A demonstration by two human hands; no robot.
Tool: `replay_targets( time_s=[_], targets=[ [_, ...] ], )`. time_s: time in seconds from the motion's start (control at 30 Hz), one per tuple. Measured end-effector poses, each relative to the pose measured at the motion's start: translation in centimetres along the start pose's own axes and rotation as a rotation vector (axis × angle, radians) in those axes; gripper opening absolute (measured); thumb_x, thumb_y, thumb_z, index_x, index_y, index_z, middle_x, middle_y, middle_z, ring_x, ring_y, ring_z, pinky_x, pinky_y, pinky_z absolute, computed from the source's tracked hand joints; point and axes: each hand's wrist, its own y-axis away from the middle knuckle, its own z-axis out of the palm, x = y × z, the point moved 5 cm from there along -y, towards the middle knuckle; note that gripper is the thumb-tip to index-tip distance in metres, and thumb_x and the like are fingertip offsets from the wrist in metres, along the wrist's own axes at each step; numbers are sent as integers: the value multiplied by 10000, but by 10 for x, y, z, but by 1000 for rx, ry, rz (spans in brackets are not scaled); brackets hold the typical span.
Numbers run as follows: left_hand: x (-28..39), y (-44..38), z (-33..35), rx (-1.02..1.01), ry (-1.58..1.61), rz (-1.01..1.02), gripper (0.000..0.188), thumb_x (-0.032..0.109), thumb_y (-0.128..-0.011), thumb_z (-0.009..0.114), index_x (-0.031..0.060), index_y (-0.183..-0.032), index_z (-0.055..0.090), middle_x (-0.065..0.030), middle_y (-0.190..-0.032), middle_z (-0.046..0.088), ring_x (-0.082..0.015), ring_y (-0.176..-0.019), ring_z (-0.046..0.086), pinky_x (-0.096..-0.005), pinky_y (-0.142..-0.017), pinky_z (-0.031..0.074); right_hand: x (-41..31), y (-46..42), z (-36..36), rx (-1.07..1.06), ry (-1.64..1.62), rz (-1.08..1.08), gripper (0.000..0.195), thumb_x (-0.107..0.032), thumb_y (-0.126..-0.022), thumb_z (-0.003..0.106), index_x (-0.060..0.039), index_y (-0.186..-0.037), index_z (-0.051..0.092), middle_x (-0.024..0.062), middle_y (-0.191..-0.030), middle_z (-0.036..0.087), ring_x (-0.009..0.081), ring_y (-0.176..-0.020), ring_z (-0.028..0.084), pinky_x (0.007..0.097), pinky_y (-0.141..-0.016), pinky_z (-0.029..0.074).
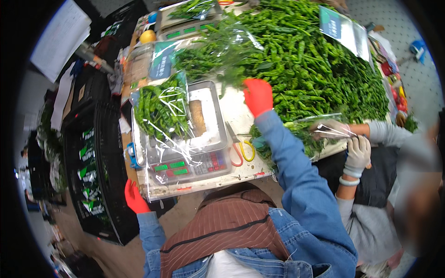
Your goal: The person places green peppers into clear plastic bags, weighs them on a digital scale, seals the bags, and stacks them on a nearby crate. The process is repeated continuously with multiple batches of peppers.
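My right hand [259, 96], in a red glove, is over the table at the edge of a heap of green chili peppers [299, 62]; blurred greenery lies at its fingertips, and whether it grips any cannot be told. Beside the table's front left corner is my left hand [135, 198], also red-gloved, next to the lower edge of a clear plastic bag. That bag of green peppers [160, 111] lies on the steel tray [217, 118] of a digital scale [194, 168], beside a brown cylindrical object [197, 118]. Scissors [237, 146] with red and yellow handles lie right of the scale.
A co-worker's gloved hands [358, 151] hold a clear bag at the table's right side. Black crates [100, 173] with green-and-white packs stand at left. A second scale [187, 29], a yellow round fruit [147, 36] and printed bags [161, 62] are at the back left.
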Motion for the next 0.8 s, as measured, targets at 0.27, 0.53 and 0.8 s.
replay_targets(
  time_s=[0.27,0.53,0.8],
  targets=[
    [15,60,-14,27,-133,-37,297,-22,-906,510,-47,-1199,549,-139,-1180,592,-214,-1062,580,-320,-938,449,46,-32,71,-616,295,325,448,-240,-839,550,-94,-1258,480,164,-932,667,326,-859,636,457,-764,471],
    [-16,54,-25,64,22,-186,275,22,-893,558,-62,-1154,575,-142,-1161,599,-205,-1048,575,-309,-927,456,54,-19,-6,156,-308,506,357,-401,-912,512,-155,-1165,573,155,-1007,649,355,-921,604,426,-776,475],
    [-4,54,-1,-30,-39,-160,255,31,-907,564,-30,-1152,597,-101,-1108,628,-159,-1007,587,-269,-877,462,28,-65,103,-436,276,712,1006,-546,-699,725,-75,-1429,218,196,-1265,495,354,-1028,601,459,-806,503]
  ],
)
